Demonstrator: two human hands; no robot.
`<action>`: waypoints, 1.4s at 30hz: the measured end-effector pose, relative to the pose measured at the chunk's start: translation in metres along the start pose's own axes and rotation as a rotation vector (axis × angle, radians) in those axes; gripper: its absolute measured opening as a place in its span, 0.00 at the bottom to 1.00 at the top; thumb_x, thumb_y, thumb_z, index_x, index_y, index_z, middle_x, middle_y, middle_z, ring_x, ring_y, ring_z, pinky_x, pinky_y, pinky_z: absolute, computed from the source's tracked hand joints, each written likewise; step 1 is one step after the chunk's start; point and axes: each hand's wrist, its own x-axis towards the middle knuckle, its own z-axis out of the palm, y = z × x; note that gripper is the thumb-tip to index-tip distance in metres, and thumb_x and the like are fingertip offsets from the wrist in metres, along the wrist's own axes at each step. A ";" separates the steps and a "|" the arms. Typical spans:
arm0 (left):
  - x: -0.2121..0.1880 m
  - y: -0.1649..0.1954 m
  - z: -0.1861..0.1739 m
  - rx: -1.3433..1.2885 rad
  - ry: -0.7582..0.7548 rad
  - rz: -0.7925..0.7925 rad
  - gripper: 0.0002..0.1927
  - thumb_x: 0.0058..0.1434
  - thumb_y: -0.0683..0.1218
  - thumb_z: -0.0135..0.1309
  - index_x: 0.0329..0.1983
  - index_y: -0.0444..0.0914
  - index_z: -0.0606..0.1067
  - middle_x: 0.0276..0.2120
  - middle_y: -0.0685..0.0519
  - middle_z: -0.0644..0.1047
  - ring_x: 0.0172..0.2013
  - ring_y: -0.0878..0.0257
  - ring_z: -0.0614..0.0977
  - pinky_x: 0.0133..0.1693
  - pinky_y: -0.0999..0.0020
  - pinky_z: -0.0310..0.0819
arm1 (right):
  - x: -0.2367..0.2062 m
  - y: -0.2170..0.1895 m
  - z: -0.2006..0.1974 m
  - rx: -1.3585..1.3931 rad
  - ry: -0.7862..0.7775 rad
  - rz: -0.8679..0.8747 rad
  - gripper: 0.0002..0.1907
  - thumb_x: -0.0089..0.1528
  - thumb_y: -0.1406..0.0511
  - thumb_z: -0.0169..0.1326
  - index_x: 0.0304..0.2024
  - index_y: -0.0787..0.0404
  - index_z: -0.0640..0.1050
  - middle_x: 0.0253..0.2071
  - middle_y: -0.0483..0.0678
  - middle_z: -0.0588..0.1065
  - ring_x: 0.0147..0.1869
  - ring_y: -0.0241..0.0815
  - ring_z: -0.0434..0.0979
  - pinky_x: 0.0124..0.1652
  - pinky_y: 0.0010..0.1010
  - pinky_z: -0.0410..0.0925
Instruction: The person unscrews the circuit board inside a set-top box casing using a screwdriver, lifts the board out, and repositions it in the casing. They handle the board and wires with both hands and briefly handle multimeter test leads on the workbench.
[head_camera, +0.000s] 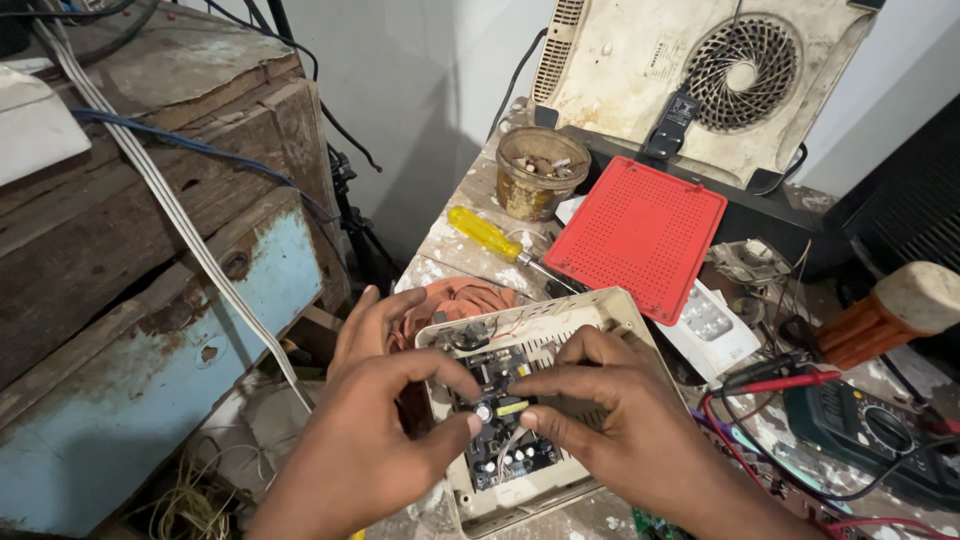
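A cream plastic casing (600, 306) lies open on the workbench with a dark circuit board (505, 450) inside it. My left hand (370, 440) reaches in from the left, its thumb and forefinger pinching the board near a small capacitor. From the right, my right hand (625, 425) holds the same board, fingertips meeting the left hand's over its middle. A bundle of orange wire (455, 298) lies behind the casing, close to my left fingers.
A yellow-handled screwdriver (485, 232), a rusty tin of small parts (540, 170), a red perforated panel (640, 232) and a cream fan housing (700, 75) sit behind. A multimeter (880, 430) with red probes lies right. A worn wooden box (150, 280) stands left.
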 end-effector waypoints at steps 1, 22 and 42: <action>-0.001 -0.001 -0.001 -0.017 -0.002 -0.022 0.12 0.43 0.44 0.72 0.32 0.45 0.85 0.72 0.41 0.62 0.74 0.36 0.46 0.66 0.42 0.38 | 0.000 0.000 -0.001 -0.009 0.004 -0.028 0.15 0.52 0.61 0.68 0.43 0.50 0.88 0.32 0.42 0.75 0.39 0.40 0.74 0.39 0.33 0.66; -0.010 -0.014 -0.013 -0.149 0.216 -0.121 0.07 0.52 0.42 0.63 0.36 0.41 0.83 0.68 0.42 0.67 0.65 0.47 0.69 0.43 0.63 0.77 | -0.001 0.001 -0.001 -0.021 0.010 -0.062 0.11 0.53 0.63 0.67 0.39 0.54 0.86 0.37 0.44 0.76 0.46 0.42 0.74 0.44 0.35 0.67; -0.001 0.002 -0.010 -0.210 0.106 -0.349 0.07 0.54 0.41 0.64 0.36 0.38 0.82 0.70 0.51 0.62 0.38 0.67 0.84 0.41 0.69 0.81 | -0.001 -0.006 0.002 -0.034 0.044 0.008 0.10 0.53 0.62 0.67 0.37 0.54 0.87 0.35 0.44 0.73 0.45 0.42 0.70 0.44 0.36 0.65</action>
